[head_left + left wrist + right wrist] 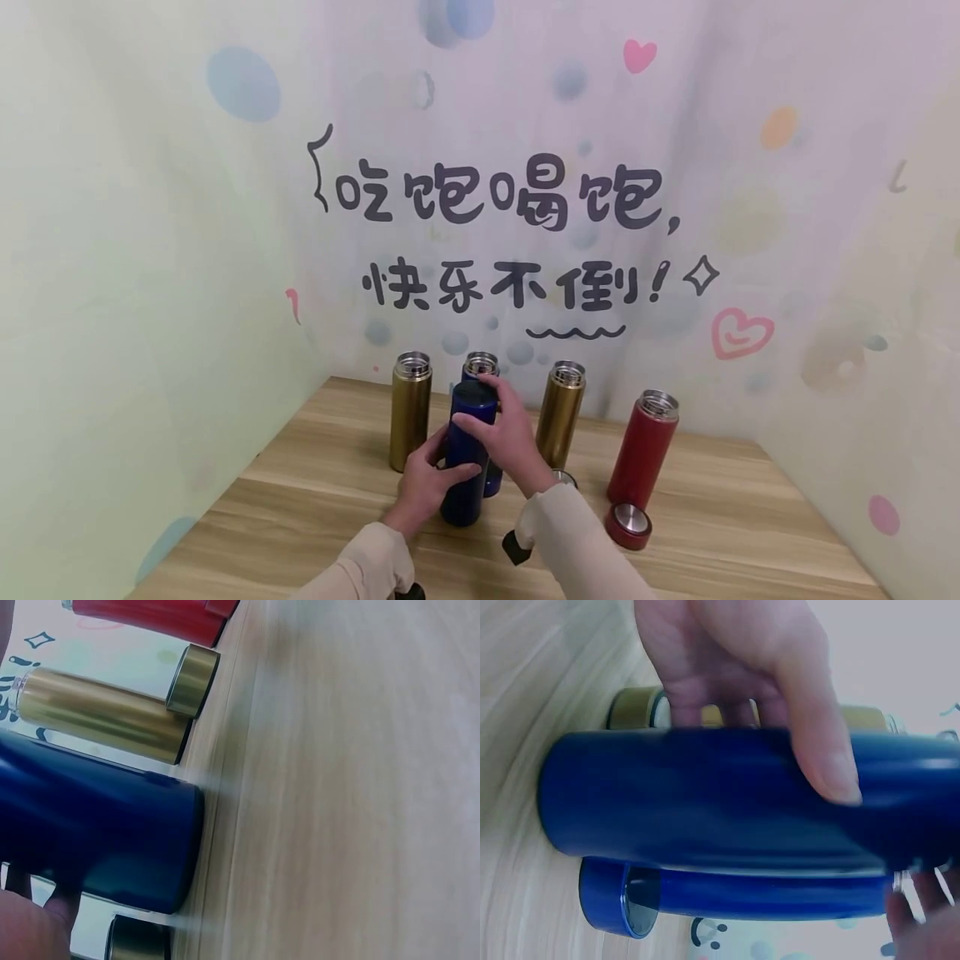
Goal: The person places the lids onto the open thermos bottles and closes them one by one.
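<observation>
1. Gripping the front blue bottle (467,454) between them, the left hand (426,487) curls thumb and fingers round its lower body; the right hand (510,425) clasps its upper part; it is nearly upright over the table (712,500), ahead of the other bottles; whether its base touches the wood, I cannot tell.
2. Just behind it is the rear blue bottle (772,895); the right wrist view shows its blue lid (604,896) clearly, mostly hidden from the head.
3. Gold lids appear best from the wrists: one (630,710) by the left gold bottle (410,417); another (193,681) against the foot of the right gold bottle (561,412).
4. Farther right, the red bottle (645,454) has its red lid (628,527) before it, silvery inside showing.
5. The head view alone shows four uncapped, steel-rimmed mouths, rear blue, two gold, red; their contents cannot be made out; the front blue bottle has a dark, closed top.
</observation>
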`<control>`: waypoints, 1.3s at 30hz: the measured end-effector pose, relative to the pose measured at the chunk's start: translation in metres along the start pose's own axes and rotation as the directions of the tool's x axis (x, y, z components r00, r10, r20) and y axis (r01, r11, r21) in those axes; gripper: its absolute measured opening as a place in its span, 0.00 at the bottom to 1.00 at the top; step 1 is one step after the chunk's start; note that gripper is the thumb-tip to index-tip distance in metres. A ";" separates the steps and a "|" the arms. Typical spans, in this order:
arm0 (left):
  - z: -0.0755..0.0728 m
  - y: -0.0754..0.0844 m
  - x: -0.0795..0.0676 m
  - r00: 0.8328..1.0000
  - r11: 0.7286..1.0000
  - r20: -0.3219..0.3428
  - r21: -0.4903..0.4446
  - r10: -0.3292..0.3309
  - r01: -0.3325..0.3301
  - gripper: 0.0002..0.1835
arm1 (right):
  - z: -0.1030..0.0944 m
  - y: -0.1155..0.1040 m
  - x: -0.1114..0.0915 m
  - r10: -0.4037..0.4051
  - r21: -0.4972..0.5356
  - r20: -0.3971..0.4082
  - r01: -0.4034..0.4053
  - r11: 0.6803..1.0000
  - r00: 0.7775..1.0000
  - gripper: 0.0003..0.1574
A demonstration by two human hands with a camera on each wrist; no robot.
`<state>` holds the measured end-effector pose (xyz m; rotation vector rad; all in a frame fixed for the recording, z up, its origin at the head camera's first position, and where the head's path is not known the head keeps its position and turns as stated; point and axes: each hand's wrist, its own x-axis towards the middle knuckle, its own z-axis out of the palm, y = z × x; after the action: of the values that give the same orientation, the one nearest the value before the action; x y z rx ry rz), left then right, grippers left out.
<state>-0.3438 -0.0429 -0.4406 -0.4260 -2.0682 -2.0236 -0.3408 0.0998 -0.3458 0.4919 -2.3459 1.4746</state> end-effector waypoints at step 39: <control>0.001 -0.006 0.000 1.000 1.000 -0.021 -0.007 0.005 -0.005 0.42 | 0.013 -0.007 -0.008 -0.020 -0.208 -0.230 -0.028 0.978 0.973 0.45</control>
<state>-0.3458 -0.0418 -0.4458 -0.4085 -2.0466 -2.0242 -0.3314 0.0862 -0.3490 0.2461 -2.2819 1.1948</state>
